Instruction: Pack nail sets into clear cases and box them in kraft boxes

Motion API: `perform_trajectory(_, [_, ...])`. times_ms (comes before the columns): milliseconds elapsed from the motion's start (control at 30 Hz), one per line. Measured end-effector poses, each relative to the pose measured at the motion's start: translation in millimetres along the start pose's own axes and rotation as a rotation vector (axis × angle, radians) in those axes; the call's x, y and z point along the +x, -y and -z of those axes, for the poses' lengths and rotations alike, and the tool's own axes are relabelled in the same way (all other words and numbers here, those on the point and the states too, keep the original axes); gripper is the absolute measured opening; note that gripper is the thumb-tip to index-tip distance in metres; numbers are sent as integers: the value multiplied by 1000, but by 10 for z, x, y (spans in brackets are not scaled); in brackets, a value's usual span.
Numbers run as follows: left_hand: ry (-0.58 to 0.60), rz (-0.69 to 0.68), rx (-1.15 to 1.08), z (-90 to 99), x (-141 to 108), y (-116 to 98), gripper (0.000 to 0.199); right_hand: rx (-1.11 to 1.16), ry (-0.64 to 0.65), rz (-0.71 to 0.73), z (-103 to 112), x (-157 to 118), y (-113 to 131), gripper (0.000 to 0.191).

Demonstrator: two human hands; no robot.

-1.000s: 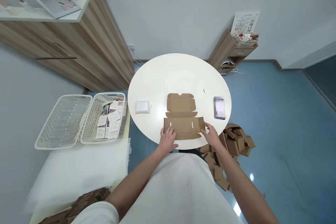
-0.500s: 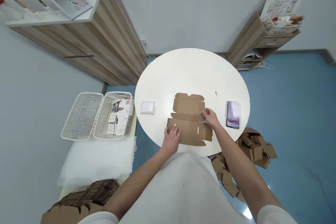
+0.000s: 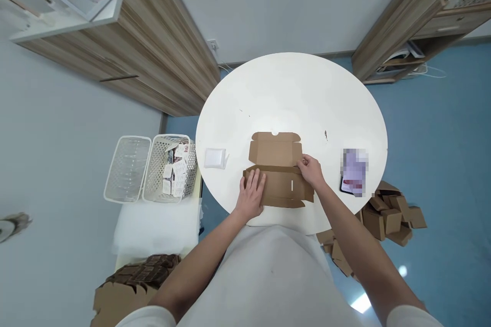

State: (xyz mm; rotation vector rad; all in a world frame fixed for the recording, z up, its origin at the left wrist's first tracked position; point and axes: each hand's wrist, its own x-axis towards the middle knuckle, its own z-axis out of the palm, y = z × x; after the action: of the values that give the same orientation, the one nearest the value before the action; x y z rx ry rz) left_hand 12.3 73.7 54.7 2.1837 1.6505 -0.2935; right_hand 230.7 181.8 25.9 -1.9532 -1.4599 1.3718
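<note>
On the white round table [image 3: 291, 92] lies a brown cardboard box blank [image 3: 276, 186], partly folded along its middle crease. Its far panel, with a small notch in the outer edge, rests toward the back of the table. My left hand [image 3: 251, 195] presses on the left side of the near panel, fingers stretched out. At the right end of the crease, my right hand [image 3: 311, 170] pinches the cardboard between thumb and fingers. A small stack of clear-wrapped white packets [image 3: 215, 158] sits to the left of the blank.
A blurred-out phone [image 3: 353, 172] lies at the table's right. White baskets [image 3: 148, 168], one with printed cards, stand left beside white sheets [image 3: 157, 230]. Flat cardboard blanks [image 3: 118, 299] are stacked lower left; folded boxes [image 3: 391, 219] are piled on the right floor.
The side flap along the middle crease has risen from lying flat. My left hand has slid slightly forward over the near panel. The head view has shifted.
</note>
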Motion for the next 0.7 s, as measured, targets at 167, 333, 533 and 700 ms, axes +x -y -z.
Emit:
perform_trajectory(167, [-17, -10, 30, 59, 126, 66, 104, -99, 60, 64, -85, -145, 8, 30])
perform_trajectory(333, [51, -52, 33, 34, 157, 138, 106, -257, 26, 109, -220, -384, -10, 40])
perform_trajectory(533, [22, -99, 17, -50, -2, 206, 106, -623, 35, 517, -429, -825, -74, 91])
perform_trajectory(700, [-22, -134, 37, -79, -155, 292, 108, -814, 210, 597, -660, -1043, -217, 108])
